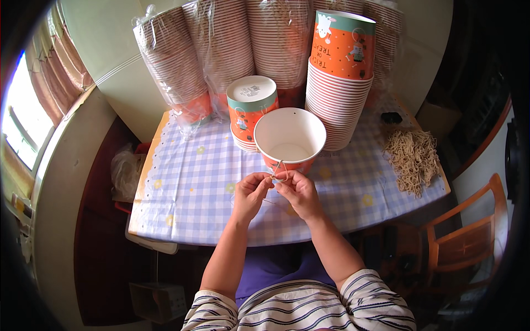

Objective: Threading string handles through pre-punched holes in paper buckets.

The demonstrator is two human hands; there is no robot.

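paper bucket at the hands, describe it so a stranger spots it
Near the middle of the checked tablecloth, just beyond the left hand and right hand, is an orange paper bucket. Unlike the upside-down short stack and tall stack of buckets behind it, it shows its white inside.

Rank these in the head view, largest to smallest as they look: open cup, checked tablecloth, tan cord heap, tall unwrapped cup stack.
1. Checked tablecloth
2. Tall unwrapped cup stack
3. Open cup and tan cord heap: too alike to rank
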